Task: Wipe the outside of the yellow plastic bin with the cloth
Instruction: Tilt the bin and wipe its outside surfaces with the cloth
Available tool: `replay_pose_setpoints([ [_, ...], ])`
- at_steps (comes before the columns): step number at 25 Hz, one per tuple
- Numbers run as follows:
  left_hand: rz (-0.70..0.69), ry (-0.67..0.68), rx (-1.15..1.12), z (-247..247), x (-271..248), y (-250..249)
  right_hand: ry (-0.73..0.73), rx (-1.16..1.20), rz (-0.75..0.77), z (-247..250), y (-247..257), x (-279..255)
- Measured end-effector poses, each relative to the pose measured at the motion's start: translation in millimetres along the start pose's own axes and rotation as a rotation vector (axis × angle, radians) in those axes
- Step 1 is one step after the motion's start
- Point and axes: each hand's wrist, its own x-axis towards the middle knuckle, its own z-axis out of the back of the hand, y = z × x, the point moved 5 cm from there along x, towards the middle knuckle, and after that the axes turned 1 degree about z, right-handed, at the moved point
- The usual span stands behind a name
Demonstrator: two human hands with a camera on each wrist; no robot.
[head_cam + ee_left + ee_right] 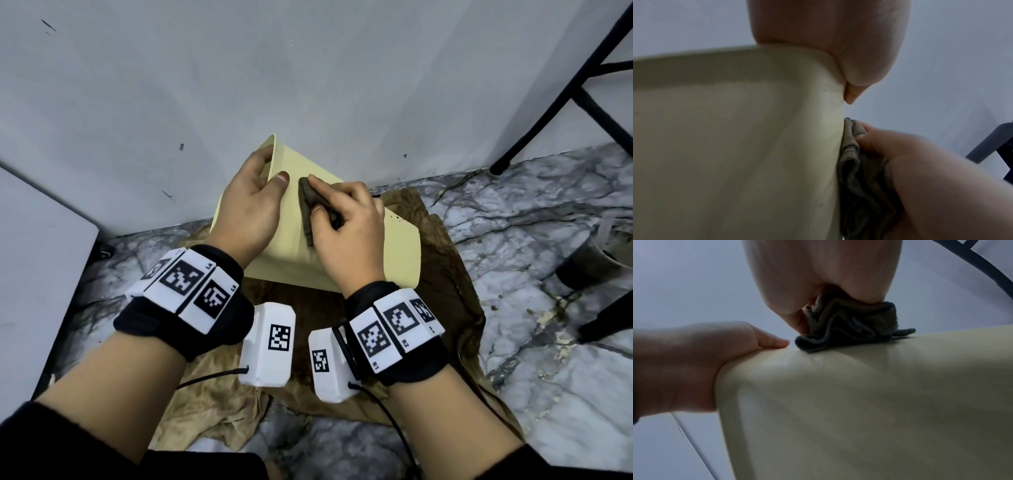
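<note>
The pale yellow plastic bin lies tilted on its side on the floor, its open end facing away to the left. My left hand grips its rim, fingers inside and thumb on the outer wall. My right hand holds a bunched dark grey-brown cloth and presses it against the bin's upper outer wall, just right of the left thumb. In the right wrist view the cloth sits crumpled on the bin's wall. In the left wrist view the cloth lies against the bin's side.
A stained brown rag is spread on the marble floor under the bin. A grey wall stands right behind. Black metal legs rise at the right, with a dark pot beside them. A white panel is at the left.
</note>
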Motion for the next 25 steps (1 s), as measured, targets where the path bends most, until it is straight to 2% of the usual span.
replay_pose_setpoints([
  [5, -0.08, -0.01, -0.065, -10.5, -8.9, 1.2, -0.062, -0.013, 0.05, 4.4, 4.3, 6.0],
  [7, -0.09, 0.016, -0.084, -17.9, -13.8, 4.7, -0.041, -0.027, 0.026, 8.7, -0.3, 11.4],
  [11, -0.097, 0.058, -0.074, -24.4, -15.9, 4.7, -0.006, -0.064, -0.111, 29.8, -29.8, 28.2],
  [18, -0.058, 0.058, -0.1, -17.7, -17.7, 7.9, -0.069, -0.174, -0.402, 72.0, -130.4, 23.5],
  [22, -0.047, 0.062, -0.084, -16.5, -17.9, 8.8, -0.095, -0.191, -0.499, 83.4, -141.7, 18.6],
  [25, -0.056, 0.067, -0.069, -16.1, -17.8, 8.7, -0.086, -0.133, -0.483, 77.8, -126.7, 19.3],
])
